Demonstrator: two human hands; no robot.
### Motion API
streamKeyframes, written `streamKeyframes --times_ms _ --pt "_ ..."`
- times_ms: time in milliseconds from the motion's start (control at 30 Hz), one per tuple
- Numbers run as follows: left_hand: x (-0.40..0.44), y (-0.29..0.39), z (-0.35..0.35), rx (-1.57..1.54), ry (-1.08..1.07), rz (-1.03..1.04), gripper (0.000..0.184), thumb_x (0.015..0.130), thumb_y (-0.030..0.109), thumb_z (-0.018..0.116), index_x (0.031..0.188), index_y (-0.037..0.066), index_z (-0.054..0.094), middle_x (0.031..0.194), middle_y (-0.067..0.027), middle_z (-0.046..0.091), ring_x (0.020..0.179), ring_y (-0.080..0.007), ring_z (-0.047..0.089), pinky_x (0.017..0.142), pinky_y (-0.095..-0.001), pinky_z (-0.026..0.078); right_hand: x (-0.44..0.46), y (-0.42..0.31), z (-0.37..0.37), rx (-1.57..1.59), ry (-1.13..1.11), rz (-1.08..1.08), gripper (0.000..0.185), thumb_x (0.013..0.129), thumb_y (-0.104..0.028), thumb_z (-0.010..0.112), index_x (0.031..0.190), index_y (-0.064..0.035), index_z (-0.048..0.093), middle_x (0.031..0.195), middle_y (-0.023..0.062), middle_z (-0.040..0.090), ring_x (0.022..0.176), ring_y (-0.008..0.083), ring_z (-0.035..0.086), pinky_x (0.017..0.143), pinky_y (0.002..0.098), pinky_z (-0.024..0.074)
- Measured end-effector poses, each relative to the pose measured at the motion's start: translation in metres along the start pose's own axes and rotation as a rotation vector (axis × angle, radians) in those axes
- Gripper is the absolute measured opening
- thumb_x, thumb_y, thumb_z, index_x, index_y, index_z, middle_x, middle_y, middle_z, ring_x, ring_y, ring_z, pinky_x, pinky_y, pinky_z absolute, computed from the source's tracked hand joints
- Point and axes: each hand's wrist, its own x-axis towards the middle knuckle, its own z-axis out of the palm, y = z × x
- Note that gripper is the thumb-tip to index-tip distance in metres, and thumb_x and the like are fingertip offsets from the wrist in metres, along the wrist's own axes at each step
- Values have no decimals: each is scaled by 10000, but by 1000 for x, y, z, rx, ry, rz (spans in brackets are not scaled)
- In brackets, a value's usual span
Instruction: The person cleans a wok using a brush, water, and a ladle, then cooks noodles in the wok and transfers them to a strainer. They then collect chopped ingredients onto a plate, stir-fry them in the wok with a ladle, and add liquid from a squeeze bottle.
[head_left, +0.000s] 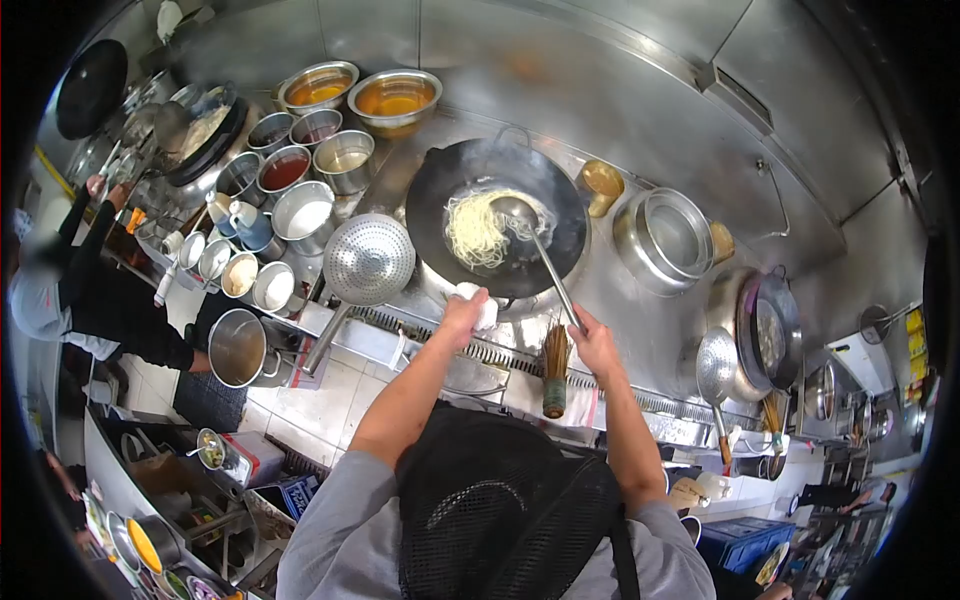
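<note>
Pale noodles [476,228] lie in a steaming dark wok [440,185] in the middle of the head view. My left hand [463,315] is closed on a folded white cloth [484,306] at the wok's near rim. A metal ladle [552,268] is held by its handle in my right hand [596,343], and its bowl rests in the wok beside the noodles. Between my hands, a bamboo brush [555,370] stands at the stove's front edge. Left of the wok sits a perforated strainer [369,259], its handle pointing toward me.
Metal containers of sauces and powders [284,170] crowd the left, with two bowls of orange liquid [395,98] behind. Stacked metal pots [668,238] and a second wok [775,328] stand right. Another person [110,290] works at the far left wok [205,135].
</note>
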Motion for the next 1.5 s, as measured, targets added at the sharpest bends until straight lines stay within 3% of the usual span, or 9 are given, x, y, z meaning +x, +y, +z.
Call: streamKeyframes --times_ms 167,233,300,500,600,700,967,1167,1500 --pt "0 -2 -4 16 14 46 350 1002 271 733 1148 -40 667 989 -95 722 803 -201 681 662 -389 557 56 -25 22 106 121 -56 558 991 -195 667 1501 -13 532 1092 190 754 959 223 694 896 371 543" --pt "0 -5 -6 30 -21 80 319 1013 274 719 1155 -8 670 990 -73 722 813 -193 680 671 -377 556 69 -60 10 -13 103 35 557 984 -172 661 1494 6 525 1285 293 686 1148 379 708 975 428 536" --pt "-5 1 -4 33 -16 56 292 1021 272 709 1153 15 671 993 -56 722 820 -182 679 677 -371 553 93 -40 23 -90 157 -85 562 992 -185 648 1510 -11 515 1261 272 707 1011 357 746 912 422 558" --pt "-2 -5 -9 55 -57 63 270 1047 358 663 1160 116 625 993 -18 700 840 -150 673 658 -346 544 74 -42 14 273 -277 307 542 992 -160 646 1514 -64 534 1228 248 724 930 275 730 887 371 560" --pt "-3 -2 -8 67 -52 21 297 1045 377 653 1185 121 598 1035 -24 689 876 -172 685 684 -383 627 39 -13 4 202 -285 55 566 980 -150 663 1530 -123 529 1150 219 743 967 291 727 881 385 556" --pt "-18 8 -1 93 -27 -36 326 1045 406 642 1221 139 579 1072 -25 679 900 -188 687 725 -438 655 7 19 -26 -329 -167 -268 624 951 -153 686 1533 -310 524 1040 168 691 968 391 706 880 477 569" --pt "-23 14 3 170 -31 -24 373 1061 411 604 1296 127 545 1164 -45 659 990 -199 683 732 -450 656 -53 -8 -136 -793 -36 -126 513 956 -210 683 1446 -337 606 1031 85 682 844 343 717 744 465 600" --pt "-18 11 3 150 -20 -36 343 1063 367 606 1284 113 543 1132 -58 666 966 -213 695 707 -443 657 -85 -91 -205 -778 41 -81 493 889 -154 744 1358 -295 692 953 87 660 836 339 710 744 467 581" --pt "-13 7 1 86 -4 15 319 1044 353 650 1224 95 599 1092 -55 684 901 -198 698 647 -431 659 -12 -5 -50 -541 -32 -14 611 931 -165 714 1508 -290 557 1108 189 710 960 404 723 877 508 590"
